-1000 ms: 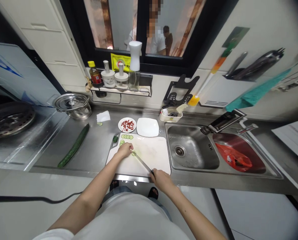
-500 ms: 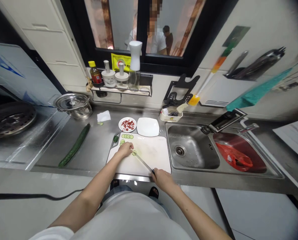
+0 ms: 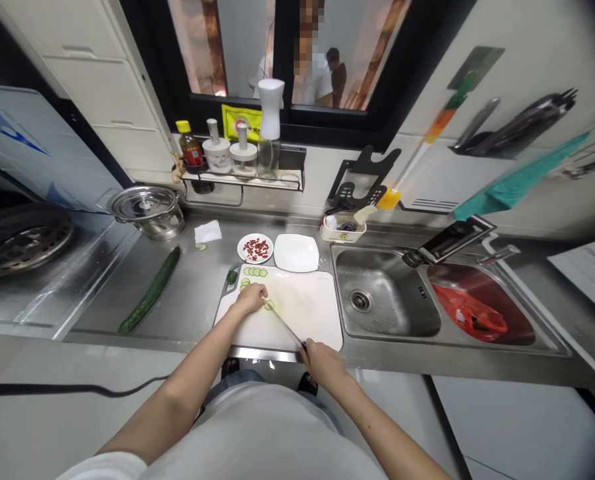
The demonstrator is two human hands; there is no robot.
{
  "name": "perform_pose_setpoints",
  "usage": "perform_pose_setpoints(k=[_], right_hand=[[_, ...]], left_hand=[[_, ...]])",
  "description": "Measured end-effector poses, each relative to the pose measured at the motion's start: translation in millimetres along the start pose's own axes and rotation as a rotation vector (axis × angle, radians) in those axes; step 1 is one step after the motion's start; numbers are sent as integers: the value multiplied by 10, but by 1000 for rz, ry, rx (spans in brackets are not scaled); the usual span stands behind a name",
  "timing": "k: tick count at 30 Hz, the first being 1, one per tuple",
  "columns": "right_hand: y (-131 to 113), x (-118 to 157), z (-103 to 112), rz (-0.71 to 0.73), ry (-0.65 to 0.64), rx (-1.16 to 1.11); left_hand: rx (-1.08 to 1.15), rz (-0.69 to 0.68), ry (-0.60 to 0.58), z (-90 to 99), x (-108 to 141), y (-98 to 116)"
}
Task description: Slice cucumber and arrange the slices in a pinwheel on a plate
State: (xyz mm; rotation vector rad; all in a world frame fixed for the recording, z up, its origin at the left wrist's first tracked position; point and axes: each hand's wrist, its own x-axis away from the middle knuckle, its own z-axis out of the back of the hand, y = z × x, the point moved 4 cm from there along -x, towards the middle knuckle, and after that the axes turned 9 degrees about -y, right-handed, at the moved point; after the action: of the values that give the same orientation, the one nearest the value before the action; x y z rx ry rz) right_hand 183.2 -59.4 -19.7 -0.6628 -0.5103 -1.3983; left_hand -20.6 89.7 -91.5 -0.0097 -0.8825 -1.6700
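Bottle (image 3: 192, 153) label and yellow packet (image 3: 234, 119): print too small to read. Knife (image 3: 288, 325) over cutting board (image 3: 314, 307), long axis slanting, tip far-left at a cucumber slice (image 3: 269, 306), handle near-right. Right hand (image 3: 324, 363) closed round handle. Left hand (image 3: 251, 298) curled beside slice; grip, cannot tell.

From the cutting board (image 3: 304, 301), the cucumber (image 3: 150, 292) lies at nine o'clock, the pot (image 3: 161, 225) at ten, the sink (image 3: 386, 319) at three.
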Motion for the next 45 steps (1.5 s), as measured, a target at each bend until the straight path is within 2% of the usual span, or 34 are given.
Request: perform_pose_setpoints(k=[6,12,15,24,36,45], right_hand=[[20,-8,57,22,3,37],[1,-19,-6,24,48,30],[-19,-30,-6,32,31,29],[-15,1,152,34,1,55],[31,-43,437,55,14,212],[114,-119,477,77,34,290]], left_hand=[[-9,-8,-12,13,-15,14],[-8,-5,-1,14,5,20],[-10,1,2,13,4,14],[-22,5,1,14,-2,17],[-34,-4,5,18,-7,17],[-31,-14,5,4,-32,-5]])
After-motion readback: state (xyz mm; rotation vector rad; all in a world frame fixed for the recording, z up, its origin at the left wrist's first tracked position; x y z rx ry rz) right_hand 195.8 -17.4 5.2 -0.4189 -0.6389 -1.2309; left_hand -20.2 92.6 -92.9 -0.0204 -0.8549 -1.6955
